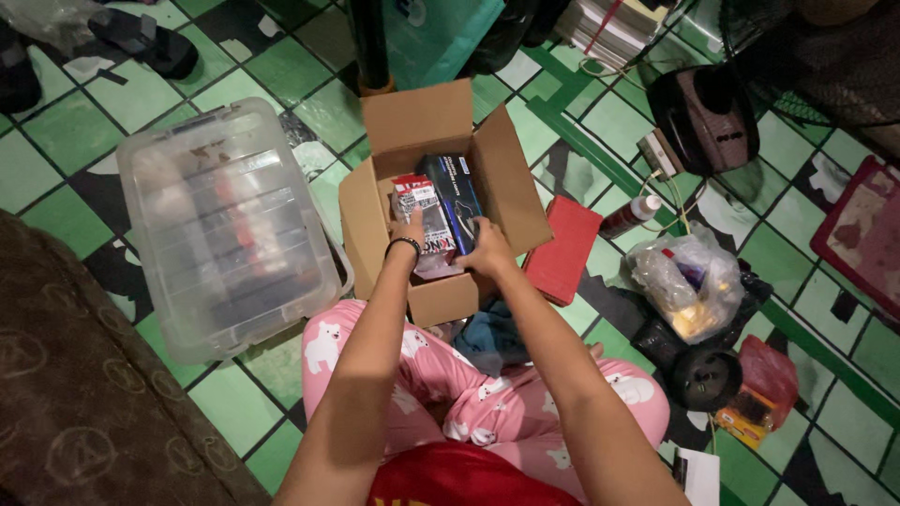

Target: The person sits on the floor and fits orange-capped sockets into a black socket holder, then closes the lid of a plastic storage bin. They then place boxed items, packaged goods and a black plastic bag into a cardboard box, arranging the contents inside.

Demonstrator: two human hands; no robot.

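- Nearest: red top at the bottom edge, pink trousers (441,384) printed with white bears, legs folded on the green-and-black tiled floor (56,150); blue cloth (487,337) bunched between knees and box
- Left hand (409,228), black band at the wrist, reaching over the near wall of the open cardboard box (441,126); grip closed on the grey-and-red packet (422,220), fingertips pressed to its face
- Right hand (486,248) just beside it, grip curled round the lower end of the dark blue carton (452,192); both packages upright inside the box, side by side and touching; near wall hiding their lower parts
- Left of the box: clear plastic storage bin (225,225) with its lid on, contents blurred; brown patterned cushion (84,394) nearer, at the lower left
- Right of the box: flat red package (562,248) touching a flap; small bottle with a white cap (630,215); clear bag (684,281) of mixed items; red pouch (769,375)
- Farthest: black sandal (150,42); black fan base (708,117); stack of books (614,28)
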